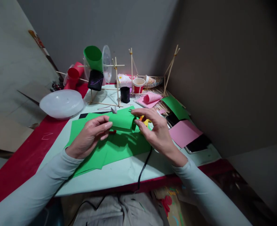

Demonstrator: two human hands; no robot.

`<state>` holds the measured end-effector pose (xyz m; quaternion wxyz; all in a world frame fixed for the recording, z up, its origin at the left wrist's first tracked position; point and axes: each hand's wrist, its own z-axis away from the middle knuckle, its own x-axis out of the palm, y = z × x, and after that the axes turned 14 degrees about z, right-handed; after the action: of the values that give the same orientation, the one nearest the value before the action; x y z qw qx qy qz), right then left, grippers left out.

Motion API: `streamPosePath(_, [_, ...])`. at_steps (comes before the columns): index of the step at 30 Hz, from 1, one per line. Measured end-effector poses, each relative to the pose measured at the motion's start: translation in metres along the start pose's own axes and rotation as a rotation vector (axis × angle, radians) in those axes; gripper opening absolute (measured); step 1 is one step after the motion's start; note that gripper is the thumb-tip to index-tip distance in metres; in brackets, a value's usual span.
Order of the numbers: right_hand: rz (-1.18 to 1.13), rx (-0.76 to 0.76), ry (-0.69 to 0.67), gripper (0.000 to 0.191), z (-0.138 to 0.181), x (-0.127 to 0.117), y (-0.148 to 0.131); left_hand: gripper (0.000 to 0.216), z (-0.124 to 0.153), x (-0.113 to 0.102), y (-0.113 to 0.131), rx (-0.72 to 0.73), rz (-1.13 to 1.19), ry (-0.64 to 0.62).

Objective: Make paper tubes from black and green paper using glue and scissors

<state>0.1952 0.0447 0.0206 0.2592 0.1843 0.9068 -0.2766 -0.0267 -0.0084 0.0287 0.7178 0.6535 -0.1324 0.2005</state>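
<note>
Both my hands hold a rolled tube of green paper [121,121] just above the table. My left hand [91,135] pinches its left end with thumb and fingers closed on it. My right hand [153,128] curls around the tube's right end, fingertips at the open mouth. Flat green paper sheets [119,146] lie under the hands on the pale table top [119,174]. A small red object [112,132] shows below the tube, and something yellow [145,120] peeks out behind my right fingers.
A wooden stick frame [116,81] carries green [93,58], red [74,75] and black paper cups [95,80] at the back. A white plastic bowl [61,103] sits left. Pink paper [184,133], a phone [198,144], a black cup [125,94] and a black cable [144,166] lie nearby.
</note>
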Motion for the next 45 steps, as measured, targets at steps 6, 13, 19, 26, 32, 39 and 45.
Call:
streamPosePath(6, [0.084,-0.207,-0.1,0.039,0.006,0.008,0.0,0.021,0.003,-0.001,-0.002,0.089,-0.144,-0.027])
streamPosePath(13, [0.196,-0.262,-0.086,0.048,0.013,0.018,-0.001,0.014,0.002,-0.004,-0.003,0.194,-0.255,-0.02])
streamPosePath(19, [0.242,-0.284,-0.09,0.051,0.012,0.021,-0.003,0.009,0.004,-0.003,0.001,0.226,-0.262,-0.014])
streamPosePath(26, [0.232,-0.242,-0.122,0.059,0.015,0.026,0.001,0.019,0.003,-0.001,0.005,0.182,-0.259,0.036])
streamPosePath(32, [0.039,-0.019,-0.213,0.053,0.012,0.02,-0.003,0.021,0.001,-0.004,0.006,0.158,-0.265,0.119])
streamPosePath(39, [-0.435,0.519,-0.301,0.019,0.002,0.015,-0.003,0.02,-0.001,-0.011,0.006,0.15,-0.176,0.133])
streamPosePath(45, [-0.575,0.527,-0.346,0.026,-0.006,0.022,-0.012,0.016,0.003,-0.014,0.002,0.117,-0.205,0.074])
